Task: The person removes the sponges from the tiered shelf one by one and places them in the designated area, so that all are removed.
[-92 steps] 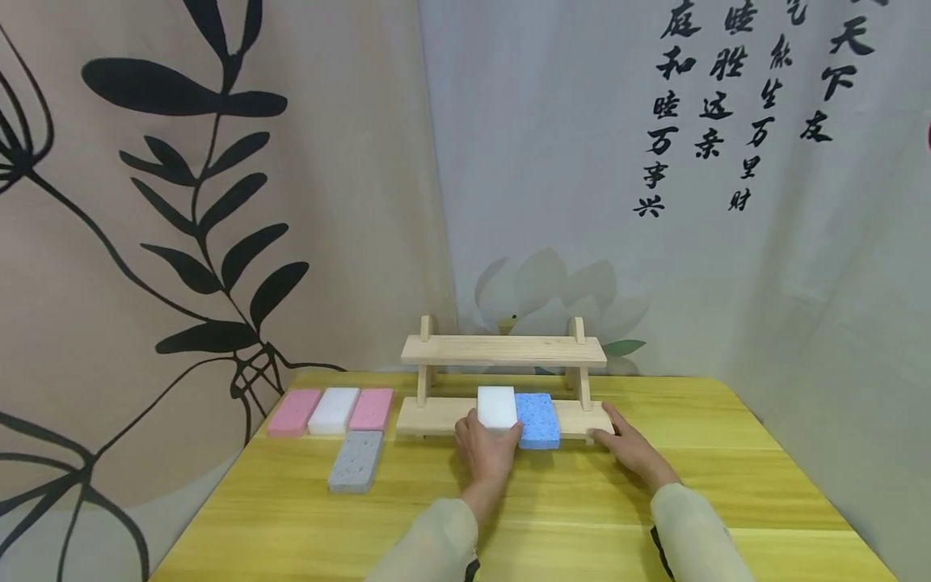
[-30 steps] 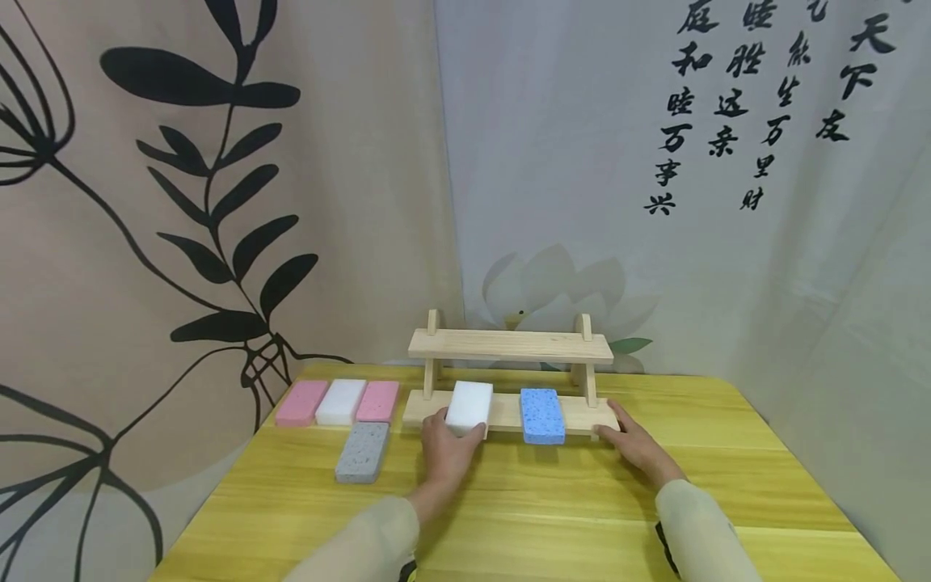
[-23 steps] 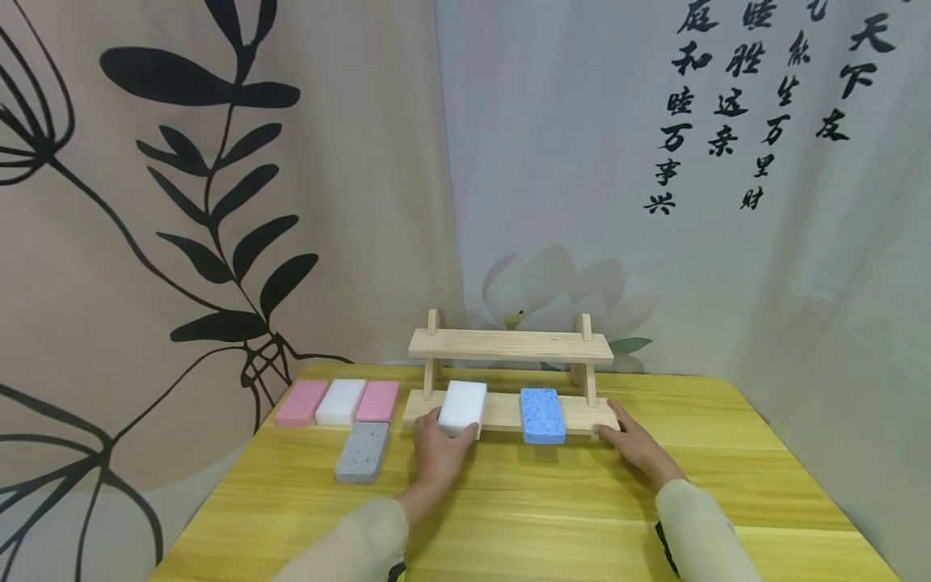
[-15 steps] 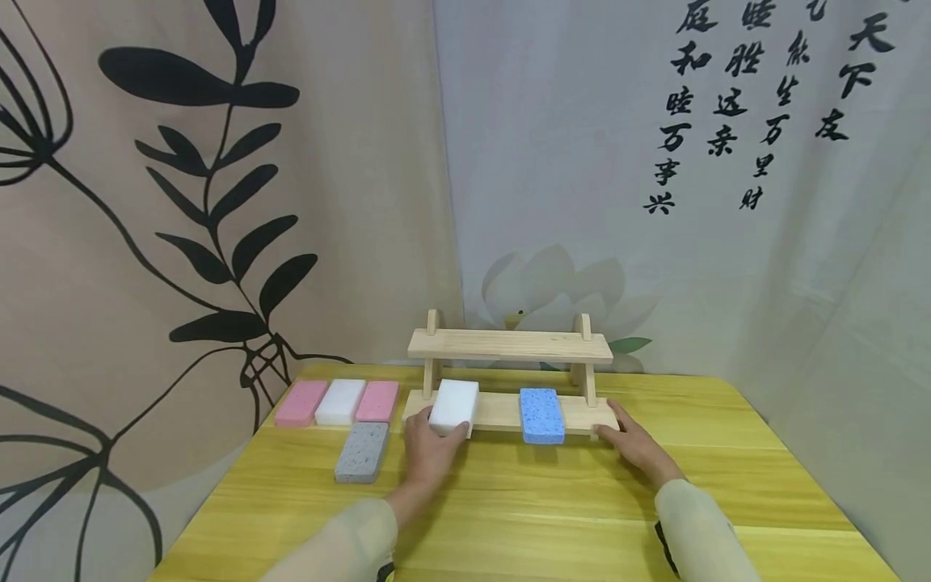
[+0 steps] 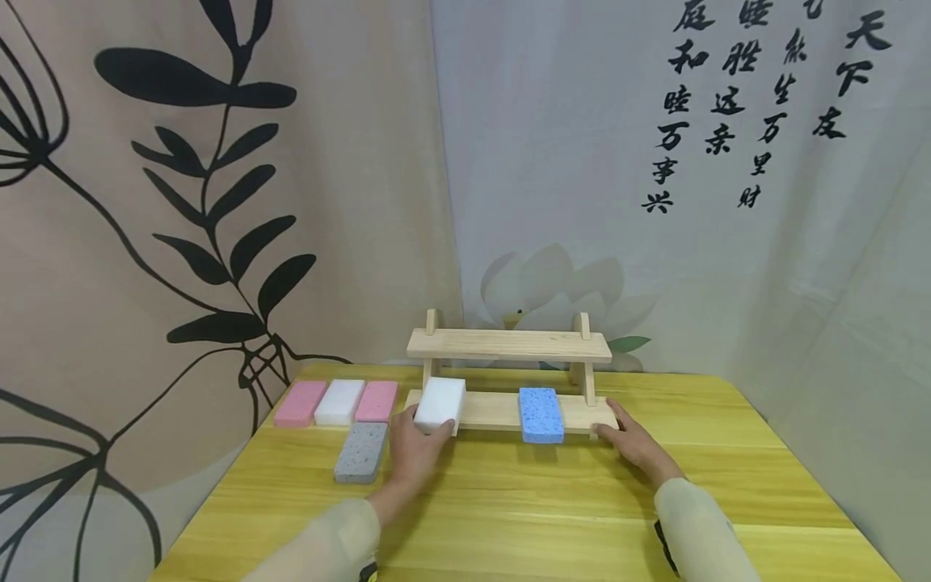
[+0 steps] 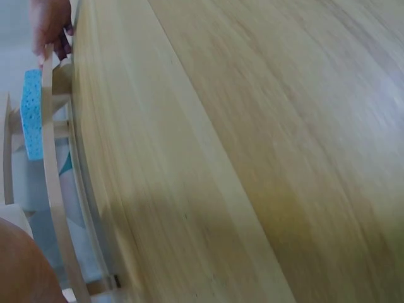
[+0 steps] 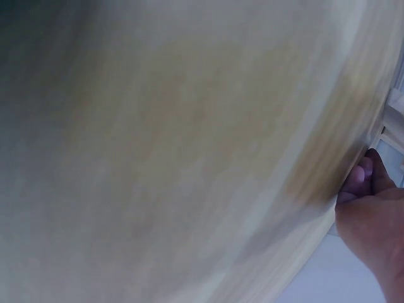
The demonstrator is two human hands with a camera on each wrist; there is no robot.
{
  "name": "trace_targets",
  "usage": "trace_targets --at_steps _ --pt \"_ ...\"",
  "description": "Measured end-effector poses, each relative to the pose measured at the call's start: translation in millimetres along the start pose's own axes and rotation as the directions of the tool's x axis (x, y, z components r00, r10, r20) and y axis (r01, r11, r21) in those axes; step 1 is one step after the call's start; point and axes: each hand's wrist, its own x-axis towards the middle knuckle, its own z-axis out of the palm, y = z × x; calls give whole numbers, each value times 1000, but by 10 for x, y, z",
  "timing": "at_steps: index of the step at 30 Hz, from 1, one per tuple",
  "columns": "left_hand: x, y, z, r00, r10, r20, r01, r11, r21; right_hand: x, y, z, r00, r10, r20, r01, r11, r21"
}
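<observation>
My left hand (image 5: 414, 449) holds a white sponge (image 5: 441, 402) by its sides, at the left end of the lower board of a two-tier wooden rack (image 5: 487, 411). Whether the sponge's underside touches the board is hidden. On the same board, farther right, lies a blue speckled sponge (image 5: 541, 415), its front end overhanging the edge. My right hand (image 5: 636, 444) grips the board's right end, thumb in front. Curled fingers of that hand (image 7: 372, 214) show in the right wrist view. In the left wrist view the blue sponge (image 6: 31, 117) sticks out past the board.
Left of the rack, a pink sponge (image 5: 301, 403), a white one (image 5: 339, 402) and another pink one (image 5: 377, 401) lie in a row on the wooden table (image 5: 553, 517). A grey sponge (image 5: 361, 453) lies in front of them. A printed curtain (image 5: 553, 162) hangs behind.
My left hand has slid the white sponge leftward along the lower board, from beside the blue sponge to the left end. The right hand keeps its grip on the rack.
</observation>
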Motion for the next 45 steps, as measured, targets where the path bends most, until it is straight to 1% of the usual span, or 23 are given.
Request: trace_targets --at_steps 2,7,13,20,28,36,37,43,45 --pt "18 -10 -33 1000 10 -2 -10 1000 -4 -1 -4 0 1000 0 2 0 1000 -1" --pt "59 -39 -106 1000 8 -4 -8 1000 -1 0 -2 -4 1000 0 -1 0 1000 1" --pt "102 -74 -212 1000 -9 -15 10 1000 29 -15 -8 -5 1000 1 -5 -1 1000 7" --pt "162 -138 -379 999 -35 -12 36 998 57 -52 -30 -15 1000 -2 -3 2 1000 15" --pt "188 -146 -648 998 -66 -3 66 995 72 -52 -1 -31 1000 -14 -2 14 999 33" --pt "299 -239 -924 998 -68 -16 69 992 102 -56 6 -24 1000 -20 -8 20 998 53" --pt "315 -253 -959 998 -68 -14 69 992 107 -53 5 -25 1000 -21 -8 21 998 54" --pt "401 -328 -1189 996 -82 45 75 988 134 -15 13 -29 1000 -24 -6 24 998 53" --pt "418 -349 -1268 994 -92 54 84 987 139 -5 10 -30 1000 -29 -7 29 999 43"
